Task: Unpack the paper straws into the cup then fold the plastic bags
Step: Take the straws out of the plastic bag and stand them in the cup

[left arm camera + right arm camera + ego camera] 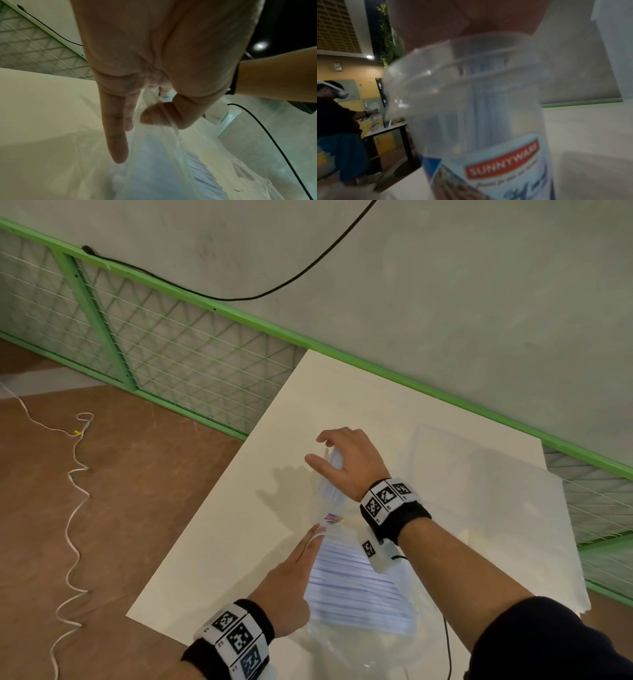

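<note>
A clear plastic cup (327, 494) with a red-and-blue label (501, 166) stands on the white table (233, 518). Pale blue-white paper straws (488, 108) stand inside it. My right hand (322, 450) is over the cup's mouth, fingers curled round the straw tops. Nearer to me lies a clear plastic bag (342, 645) holding several more straws (356, 587). My left hand (318, 534) pinches the bag's open edge (171, 135) between thumb and forefinger, the other fingers (118, 142) straight.
A second flat clear bag (479, 474) lies on the table's right half. A black cable (447, 645) runs off the near edge. A green mesh fence (171, 347) stands behind the table, and a white cord (73, 508) trails on the brown floor. Another person (334, 115) sits at the far left.
</note>
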Demonstrator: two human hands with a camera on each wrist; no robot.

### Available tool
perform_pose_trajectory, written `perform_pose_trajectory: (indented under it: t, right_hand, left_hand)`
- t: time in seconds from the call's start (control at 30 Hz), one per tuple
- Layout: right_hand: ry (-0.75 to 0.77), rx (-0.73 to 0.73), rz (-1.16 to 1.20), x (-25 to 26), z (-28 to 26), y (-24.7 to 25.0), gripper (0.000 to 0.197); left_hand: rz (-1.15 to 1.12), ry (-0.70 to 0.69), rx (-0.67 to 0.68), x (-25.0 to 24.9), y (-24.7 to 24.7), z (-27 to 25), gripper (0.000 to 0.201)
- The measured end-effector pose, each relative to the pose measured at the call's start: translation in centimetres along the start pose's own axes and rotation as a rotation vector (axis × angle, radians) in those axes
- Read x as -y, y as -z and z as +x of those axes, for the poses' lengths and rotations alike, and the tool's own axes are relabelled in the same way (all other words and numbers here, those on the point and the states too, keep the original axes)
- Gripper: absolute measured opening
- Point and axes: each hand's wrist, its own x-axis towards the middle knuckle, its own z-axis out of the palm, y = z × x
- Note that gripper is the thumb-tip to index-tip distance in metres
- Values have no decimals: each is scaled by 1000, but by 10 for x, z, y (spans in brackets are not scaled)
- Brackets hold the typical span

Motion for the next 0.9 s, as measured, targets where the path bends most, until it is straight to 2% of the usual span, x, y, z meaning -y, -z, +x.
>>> perform_pose_trajectory:
  t: [0.13, 0.23, 0.33, 0.37, 0.47, 0.5, 0.57, 0.63, 0.73, 0.8, 0.87, 0.9]
  right_hand:
    - [69, -72, -14, -4, 3, -12, 19]
    - [60, -167, 38, -3, 5, -11, 8]
    - [-93, -228, 106, -5, 12, 0, 11]
    - [-136, -178, 73, -6, 14, 2, 15]
    - [-180, 48, -228, -1, 10, 7, 30]
    - [-197, 59, -264, 3, 8, 9, 33]
    - [-202, -15, -197, 12, 5, 18, 37]
    - [-109, -160, -131, 26, -2, 30, 37]
    - [138, -310, -20, 49, -18, 43, 28]
    - [251, -256, 80, 61, -51, 40, 26]
    - [273, -132, 124, 68, -98, 25, 24]
    - [210, -41, 103, 63, -120, 15, 24]
  left_hand:
    - [-7, 7, 6, -1, 1, -1, 106]
    - [-20, 2, -1, -1, 3, -1, 106]
    - [-14, -2, 11, 0, 4, -1, 105]
    - [-10, -2, 12, -1, 4, -2, 105]
    - [1, -21, -9, 0, 3, 0, 105]
    - [-1, -20, -7, -1, 3, 0, 105]
    - [13, -27, -7, -2, 5, 0, 105]
    - [20, -24, -7, 0, 5, 1, 104]
    - [17, -20, -48, 2, 10, 2, 106]
    - [31, -4, -28, -3, 12, 3, 109]
    - [7, -12, -79, 2, 9, -3, 113]
    - [-4, -25, -50, 1, 6, -4, 113]
